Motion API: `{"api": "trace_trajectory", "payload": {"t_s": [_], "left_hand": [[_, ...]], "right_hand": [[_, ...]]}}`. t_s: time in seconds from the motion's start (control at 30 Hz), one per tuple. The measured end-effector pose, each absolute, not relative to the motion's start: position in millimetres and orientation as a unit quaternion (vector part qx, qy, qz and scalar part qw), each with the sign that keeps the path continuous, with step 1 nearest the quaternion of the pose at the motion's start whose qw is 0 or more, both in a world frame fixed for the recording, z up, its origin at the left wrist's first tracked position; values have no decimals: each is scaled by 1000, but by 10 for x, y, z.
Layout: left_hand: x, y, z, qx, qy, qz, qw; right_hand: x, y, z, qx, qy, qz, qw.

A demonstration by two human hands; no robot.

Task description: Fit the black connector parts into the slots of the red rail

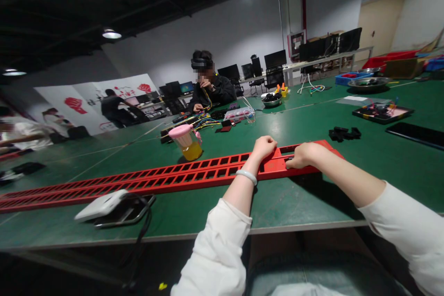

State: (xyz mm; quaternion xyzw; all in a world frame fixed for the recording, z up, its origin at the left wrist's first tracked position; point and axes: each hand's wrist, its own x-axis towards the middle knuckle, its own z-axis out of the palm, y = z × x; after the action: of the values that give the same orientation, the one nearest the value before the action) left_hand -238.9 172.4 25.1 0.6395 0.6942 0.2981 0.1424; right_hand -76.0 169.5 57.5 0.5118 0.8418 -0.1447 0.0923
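Observation:
A long red slotted frame lies across the green table, with rows of openings along it. Near its right end, my left hand rests on the frame with its fingers curled in; whatever they might hold is hidden. Just to the right, my right hand bends down over the same end, thumb and fingers closed together at an opening. Something small and dark shows by the right fingertips, too little of it to name. A pale bangle circles my left wrist.
A pink-lidded cup with yellow drink stands behind the frame. A white device on a metal stand sits at the front edge. Black parts, a tray and a phone lie right. A co-worker sits opposite, near wires.

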Motion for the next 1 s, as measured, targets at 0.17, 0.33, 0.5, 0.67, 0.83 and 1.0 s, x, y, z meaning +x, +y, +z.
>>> {"api": "trace_trajectory", "payload": {"t_s": [0.17,0.33,0.5,0.67,0.83,1.0], "left_hand": [[-2387,1714,252,637,699,294,137],[-2381,1707,254,640,703,285,117],[-2370,1705,243,632,716,278,104],[-2353,1708,193,635,717,275,84],[-2335,1722,162,628,725,273,79],[-2340,1729,151,628,725,271,74]], "right_hand": [[-861,1748,528,551,805,-154,153],[-876,1669,628,563,780,-207,179],[-855,1677,584,557,788,-211,154],[-872,1712,498,542,794,-215,171],[-907,1700,457,542,805,-178,162],[-753,1747,543,511,816,-240,121]]}}
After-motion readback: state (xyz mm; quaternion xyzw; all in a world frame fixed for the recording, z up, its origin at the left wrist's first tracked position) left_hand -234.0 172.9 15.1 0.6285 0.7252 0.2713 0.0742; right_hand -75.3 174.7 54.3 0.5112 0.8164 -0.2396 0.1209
